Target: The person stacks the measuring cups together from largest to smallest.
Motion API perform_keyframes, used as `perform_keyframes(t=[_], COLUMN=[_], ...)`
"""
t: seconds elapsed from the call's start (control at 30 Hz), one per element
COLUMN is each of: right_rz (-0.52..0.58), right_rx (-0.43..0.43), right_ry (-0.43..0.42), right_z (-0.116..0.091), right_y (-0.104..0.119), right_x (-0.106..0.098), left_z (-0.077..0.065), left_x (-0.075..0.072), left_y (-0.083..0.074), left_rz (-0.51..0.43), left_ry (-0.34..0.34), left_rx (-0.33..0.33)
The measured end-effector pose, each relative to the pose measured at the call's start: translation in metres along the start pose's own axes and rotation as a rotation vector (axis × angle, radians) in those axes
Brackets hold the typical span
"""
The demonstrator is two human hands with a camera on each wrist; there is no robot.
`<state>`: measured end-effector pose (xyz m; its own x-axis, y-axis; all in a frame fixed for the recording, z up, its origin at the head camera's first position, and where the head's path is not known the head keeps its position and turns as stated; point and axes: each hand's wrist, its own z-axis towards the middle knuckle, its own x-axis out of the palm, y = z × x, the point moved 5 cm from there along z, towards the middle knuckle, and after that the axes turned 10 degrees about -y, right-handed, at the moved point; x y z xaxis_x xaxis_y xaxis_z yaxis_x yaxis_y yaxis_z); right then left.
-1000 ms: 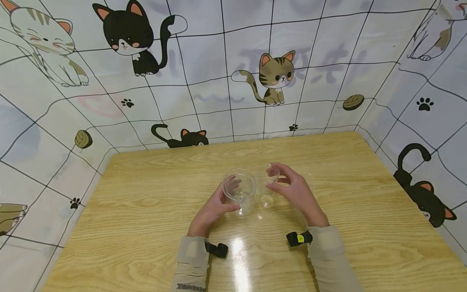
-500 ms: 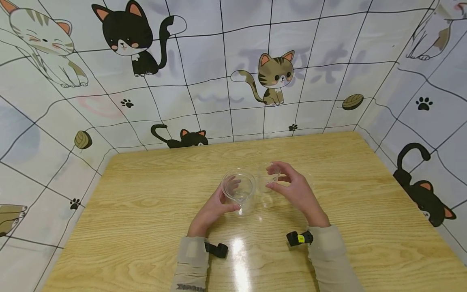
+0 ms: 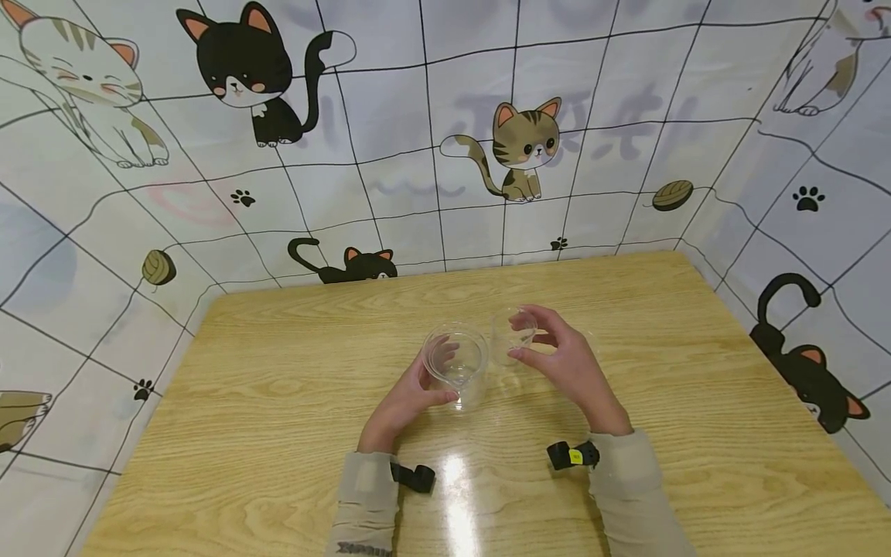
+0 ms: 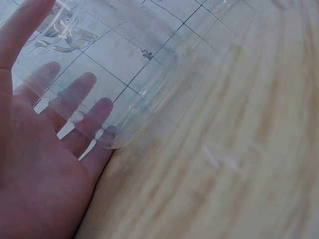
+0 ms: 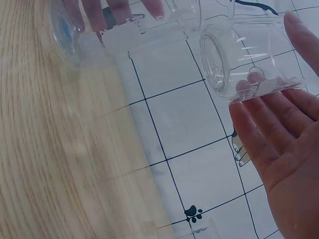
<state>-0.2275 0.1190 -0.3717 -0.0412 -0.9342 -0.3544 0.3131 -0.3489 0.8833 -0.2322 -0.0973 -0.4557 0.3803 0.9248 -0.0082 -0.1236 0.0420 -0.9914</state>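
- Above the table [image 3: 278, 433], head view: I find the right hand [image 3: 567, 360] pinching the small beaker [image 3: 511, 339], just beside the large beaker [image 3: 459, 367] standing in the left hand's [image 3: 418, 387] grasp; sideways drift could knock glass.
- Left wrist view: fingers [image 4: 75, 140] spread (light hold, I judge); a bump might shift it.
- Right wrist view: thumb [image 5: 304, 40] near the rim; smooth walls risk slipping.

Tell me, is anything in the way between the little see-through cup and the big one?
Nothing I can see. The little cup, in the right hand, is right beside the big cup, in the left hand. They're so close that I can't tell whether they touch.
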Motion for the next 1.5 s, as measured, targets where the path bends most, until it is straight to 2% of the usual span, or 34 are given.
perform_keyframes(t=[0.33, 0.57, 0.8, 1.27, 1.5], right_rz=[-0.023, -0.022, -0.019, -0.006, -0.001], right_rx=[0.005, 0.032, 0.036, -0.011, -0.012], right_ry=[-0.033, -0.045, -0.057, -0.045, -0.041], right_z=[-0.002, 0.002, -0.002, -0.003, -0.001], right_y=[0.005, -0.014, 0.014, 0.023, 0.015], right_x=[-0.004, -0.003, -0.007, -0.005, -0.002], left_z=[-0.001, -0.001, 0.0, -0.001, -0.001], left_x=[0.0, 0.0, 0.0, 0.0, 0.001], left_y=[0.0, -0.001, -0.002, -0.002, -0.002], left_rz=[0.008, 0.002, 0.002, 0.006, -0.006], left_ry=[-0.001, -0.009, -0.004, 0.005, 0.006], left_rx=[0.002, 0.001, 0.002, 0.015, 0.012])
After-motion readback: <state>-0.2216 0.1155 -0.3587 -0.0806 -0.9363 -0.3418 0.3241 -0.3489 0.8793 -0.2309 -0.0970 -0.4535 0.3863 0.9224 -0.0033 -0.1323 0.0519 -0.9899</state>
